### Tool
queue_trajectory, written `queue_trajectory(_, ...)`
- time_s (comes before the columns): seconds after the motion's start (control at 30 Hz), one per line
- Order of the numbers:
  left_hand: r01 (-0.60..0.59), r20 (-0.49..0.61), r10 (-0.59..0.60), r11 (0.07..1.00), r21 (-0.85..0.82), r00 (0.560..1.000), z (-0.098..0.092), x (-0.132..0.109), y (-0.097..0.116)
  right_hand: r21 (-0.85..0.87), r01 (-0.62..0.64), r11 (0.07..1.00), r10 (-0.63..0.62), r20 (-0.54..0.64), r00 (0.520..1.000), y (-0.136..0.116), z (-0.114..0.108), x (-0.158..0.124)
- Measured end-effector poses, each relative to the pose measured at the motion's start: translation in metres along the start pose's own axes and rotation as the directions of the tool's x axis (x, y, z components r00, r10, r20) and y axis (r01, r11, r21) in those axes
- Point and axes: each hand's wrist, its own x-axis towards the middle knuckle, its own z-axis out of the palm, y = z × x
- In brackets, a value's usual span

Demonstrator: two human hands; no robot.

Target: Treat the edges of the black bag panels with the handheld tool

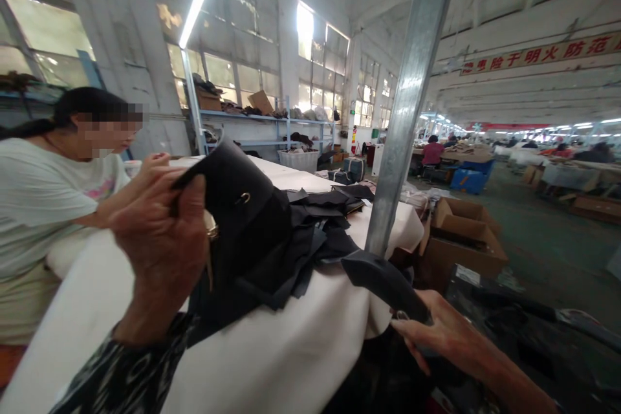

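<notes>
Our left grip (160, 239) is closed on the edge of a black bag (233, 207), its fingers wrapped over the rim, and it holds the bag tilted up above the bench (262, 349), seemingly so that the face with the metal ring (245, 198) stays clear of what lies below. A small gold tag (211, 228) hangs just beside those fingers, partly hidden by them. Our right grip (436, 330) looks closed on the lower end of a dark curved strap (383, 284), though the thumb and palm are out of sight; the strap juts out over the bench's near edge, which suggests that this grip bears its weight. We cannot tell whether strap and bag are joined. Behind both, a pile of black fabric pieces (301, 252) lies on the bench, its lower layers hard to separate. Across the bench, a co-worker (48, 207) leans in, one hand (155, 165) raised just beyond the bag.
</notes>
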Motion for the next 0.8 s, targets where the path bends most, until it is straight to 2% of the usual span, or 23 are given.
queue_trajectory(0.03,-0.168,-0.007,0.169,0.983,0.079,0.986,0.005,-0.003,0.003,0.006,-0.01,1.0,0.01,-0.005,1.0,0.002,0.0,-0.002)
queue_trajectory(0.07,-0.321,0.029,0.32,0.941,0.109,0.947,0.011,-0.01,0.006,0.012,-0.022,1.0,0.022,-0.011,1.0,0.004,0.0,-0.004)
queue_trajectory(0.1,-0.453,0.099,0.445,0.887,0.087,0.89,0.018,-0.022,0.008,0.015,-0.033,0.999,0.033,-0.015,0.999,0.007,0.0,-0.006)
queue_trajectory(0.13,-0.517,0.195,0.505,0.856,0.012,0.841,0.025,-0.038,0.009,0.011,-0.043,0.999,0.043,-0.019,0.999,0.009,0.0,-0.009)
queue_trajectory(0.17,-0.563,0.315,0.554,0.824,-0.071,0.771,0.033,-0.059,0.009,0.003,-0.047,0.999,0.047,-0.024,0.999,0.011,-0.001,-0.011)
queue_trajectory(0.2,-0.621,0.365,0.611,0.777,-0.104,0.703,0.041,-0.082,0.008,-0.006,-0.044,0.999,0.044,-0.024,0.999,0.013,-0.002,-0.014)
queue_trajectory(0.23,-0.63,0.422,0.611,0.768,-0.113,0.67,0.048,-0.107,0.007,-0.013,-0.039,0.999,0.039,-0.023,0.999,0.015,-0.002,-0.018)
queue_trajectory(0.3,-0.604,0.621,0.531,0.789,-0.113,0.577,0.058,-0.158,0.003,-0.021,-0.046,0.999,0.046,-0.017,0.999,0.018,-0.003,-0.024)
queue_trajectory(0.4,-0.529,0.751,0.429,0.839,-0.126,0.501,0.062,-0.22,0.0,-0.054,-0.078,0.996,0.077,-0.017,0.997,0.022,-0.004,-0.032)
queue_trajectory(0.47,-0.495,0.745,0.424,0.857,-0.145,0.515,0.061,-0.246,-0.003,-0.095,-0.079,0.992,0.078,-0.016,0.997,0.025,-0.003,-0.033)
queue_trajectory(0.53,-0.462,0.718,0.411,0.876,-0.14,0.562,0.058,-0.261,-0.008,-0.11,-0.088,0.99,0.089,0.001,0.996,0.03,-0.002,-0.032)
queue_trajectory(0.7,-0.437,0.646,0.376,0.896,-0.073,0.664,0.049,-0.277,-0.025,0.018,-0.18,0.983,0.177,0.114,0.978,0.042,0.009,-0.026)
queue_trajectory(0.8,-0.419,0.627,0.364,0.906,-0.065,0.689,0.044,-0.282,-0.034,0.058,-0.213,0.975,0.198,0.201,0.959,0.048,0.019,-0.023)
